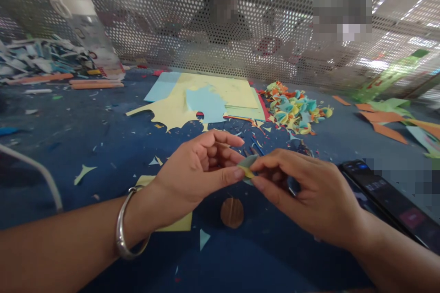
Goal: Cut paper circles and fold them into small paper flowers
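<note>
Both my hands meet over a dark blue table (pixel 85 146). Between them is a small folded paper piece (pixel 248 166), pale green and yellow. My left hand (pixel 195 169), with a silver bangle on its wrist, pinches one side of it with thumb and fingers. My right hand (pixel 305 192) pinches the other side, fingers curled. A brown paper circle (pixel 232 212) lies on the table just below my hands. A yellow paper scrap (pixel 178 224) lies partly under my left wrist.
Yellow and light blue paper sheets (pixel 206 100) lie ahead, beside a heap of small folded coloured pieces (pixel 295 110). A phone (pixel 388 201) rests at right. Orange and green cuttings (pixel 388 121), a clear bottle (pixel 89 32) and shredded scraps (pixel 41 59) stand before a perforated screen (pixel 240 55); people sit behind it.
</note>
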